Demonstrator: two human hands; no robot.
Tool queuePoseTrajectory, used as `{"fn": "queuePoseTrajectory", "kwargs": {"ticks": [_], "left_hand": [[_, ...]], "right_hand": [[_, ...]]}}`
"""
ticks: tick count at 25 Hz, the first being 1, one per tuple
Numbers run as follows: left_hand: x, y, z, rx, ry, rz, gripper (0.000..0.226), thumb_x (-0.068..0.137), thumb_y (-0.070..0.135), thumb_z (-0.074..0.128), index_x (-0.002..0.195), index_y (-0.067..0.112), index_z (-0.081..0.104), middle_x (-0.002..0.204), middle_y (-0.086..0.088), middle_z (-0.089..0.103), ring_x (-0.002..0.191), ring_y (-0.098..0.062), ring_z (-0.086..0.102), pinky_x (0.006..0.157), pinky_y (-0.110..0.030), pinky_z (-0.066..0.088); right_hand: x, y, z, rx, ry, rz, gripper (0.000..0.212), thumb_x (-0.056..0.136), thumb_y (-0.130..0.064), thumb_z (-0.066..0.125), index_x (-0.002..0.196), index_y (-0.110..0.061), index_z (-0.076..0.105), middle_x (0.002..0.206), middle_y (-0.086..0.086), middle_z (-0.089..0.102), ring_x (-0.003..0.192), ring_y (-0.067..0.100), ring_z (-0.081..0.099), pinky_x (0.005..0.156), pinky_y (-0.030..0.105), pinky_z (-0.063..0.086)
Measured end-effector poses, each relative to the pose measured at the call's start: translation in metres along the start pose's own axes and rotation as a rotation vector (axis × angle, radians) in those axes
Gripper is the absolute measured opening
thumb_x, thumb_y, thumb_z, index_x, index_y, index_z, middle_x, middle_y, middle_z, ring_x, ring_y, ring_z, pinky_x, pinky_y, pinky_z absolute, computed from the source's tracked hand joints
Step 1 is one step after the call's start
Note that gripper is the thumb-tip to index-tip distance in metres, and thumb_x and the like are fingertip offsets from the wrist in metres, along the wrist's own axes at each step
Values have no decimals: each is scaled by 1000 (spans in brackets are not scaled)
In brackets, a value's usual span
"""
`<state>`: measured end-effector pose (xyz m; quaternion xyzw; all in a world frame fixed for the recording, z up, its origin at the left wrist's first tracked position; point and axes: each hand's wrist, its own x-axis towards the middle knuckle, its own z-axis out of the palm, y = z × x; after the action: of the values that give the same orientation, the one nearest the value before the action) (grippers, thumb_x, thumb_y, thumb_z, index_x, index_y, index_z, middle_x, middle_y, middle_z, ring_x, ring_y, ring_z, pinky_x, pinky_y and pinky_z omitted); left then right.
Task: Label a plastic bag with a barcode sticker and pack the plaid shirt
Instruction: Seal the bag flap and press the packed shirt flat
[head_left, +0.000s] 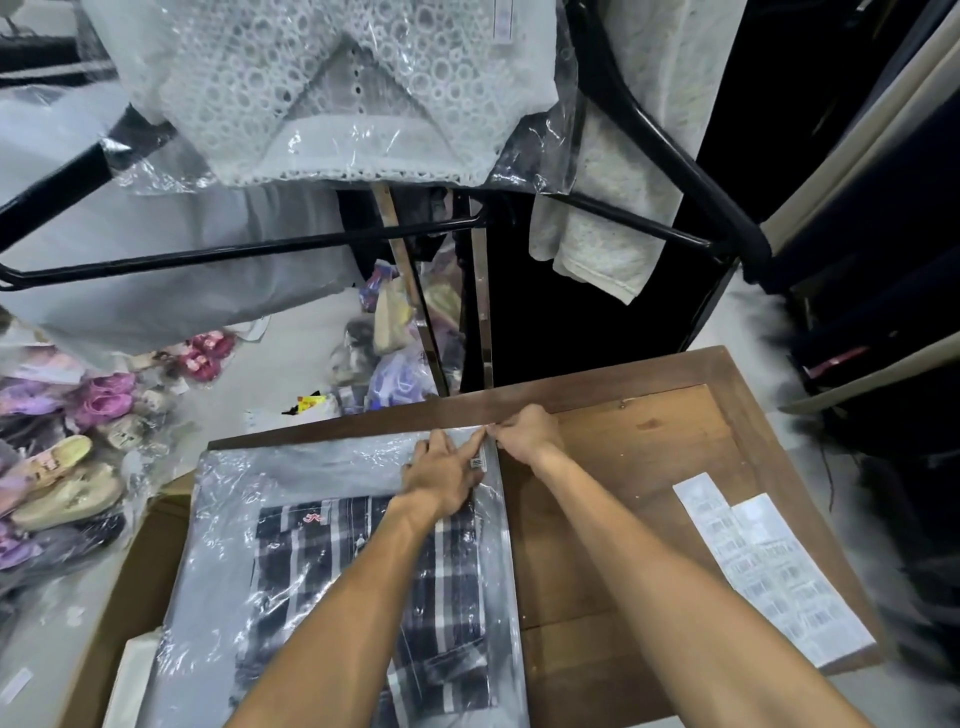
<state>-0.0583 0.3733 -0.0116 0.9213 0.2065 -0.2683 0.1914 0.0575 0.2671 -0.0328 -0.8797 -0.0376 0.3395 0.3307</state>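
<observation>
- The plastic bag (332, 545), holding the plaid shirt (363, 561), is lying on the wooden table (649, 467).
- The left hand (447, 475) is pressing flat, fingers spread, beside the barcode sticker (478, 462) at the bag's far right corner.
- The right hand (524, 434) is pinching that corner.

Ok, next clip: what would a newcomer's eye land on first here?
Both hands meet at the far right corner of the clear bag, the left hand flat on it and the right hand pinching beside a small sticker. The plaid shirt is already inside the bag, on a wooden table. Sticker sheets lie at the table's right edge.
</observation>
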Motion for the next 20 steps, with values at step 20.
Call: {"fn": "queuePoseTrajectory", "kwargs": {"ticks": [20], "left_hand": [[5, -3, -5, -189, -73, -5, 66, 100, 45, 45, 155, 61, 13, 132, -4, 33, 138, -32, 32, 117, -57, 33]], "right_hand": [[-84, 45, 22, -175, 83, 1, 35, 89, -41, 66, 91, -7, 77, 98, 17, 77, 95, 35, 73, 82, 35, 58]]}}
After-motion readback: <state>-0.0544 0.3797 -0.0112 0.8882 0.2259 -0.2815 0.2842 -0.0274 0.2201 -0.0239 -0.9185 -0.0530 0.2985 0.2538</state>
